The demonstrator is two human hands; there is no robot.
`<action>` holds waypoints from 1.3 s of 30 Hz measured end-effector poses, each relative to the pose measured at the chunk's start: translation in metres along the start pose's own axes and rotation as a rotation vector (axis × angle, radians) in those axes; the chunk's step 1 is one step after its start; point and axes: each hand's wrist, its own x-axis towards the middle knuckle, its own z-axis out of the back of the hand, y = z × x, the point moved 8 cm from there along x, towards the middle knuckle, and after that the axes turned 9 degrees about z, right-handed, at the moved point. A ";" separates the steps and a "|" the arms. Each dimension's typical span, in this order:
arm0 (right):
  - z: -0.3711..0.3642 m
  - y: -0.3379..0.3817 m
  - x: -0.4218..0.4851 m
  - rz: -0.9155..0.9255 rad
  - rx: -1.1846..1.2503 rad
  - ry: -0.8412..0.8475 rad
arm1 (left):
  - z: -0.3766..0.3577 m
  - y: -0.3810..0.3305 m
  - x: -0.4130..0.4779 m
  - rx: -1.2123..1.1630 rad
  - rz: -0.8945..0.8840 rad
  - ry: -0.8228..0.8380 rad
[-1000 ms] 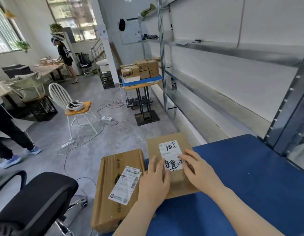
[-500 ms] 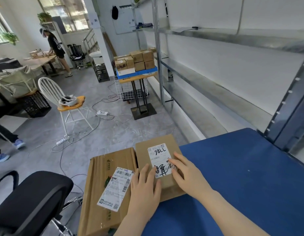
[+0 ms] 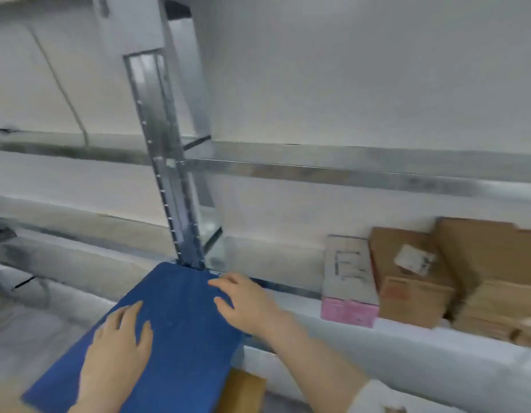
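The view is blurred by motion and faces a metal shelf rack. My left hand (image 3: pixel 121 347) lies flat with straight fingers on the blue tabletop (image 3: pixel 180 317). My right hand (image 3: pixel 246 302) hovers or rests with spread fingers at the blue top's far right edge, holding nothing. On the shelf to the right stand a white and pink box (image 3: pixel 347 281) and brown cardboard boxes (image 3: pixel 413 278). The two labelled boxes from before are out of sight.
A grey metal upright (image 3: pixel 172 180) rises just behind the blue top. Shelf beams (image 3: pixel 347 174) run left and right. A larger cardboard stack (image 3: pixel 496 275) fills the shelf at far right. A brown wooden edge (image 3: pixel 243 391) shows under the blue top.
My head has swung right, from the room and the two labelled boxes to the shelf rack. Both hands have left the small labelled box and now lie over the bare blue top.
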 end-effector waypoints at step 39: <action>0.336 -0.370 -0.352 -0.583 -0.116 -0.262 | -0.307 -0.567 -0.192 -0.301 -0.613 0.604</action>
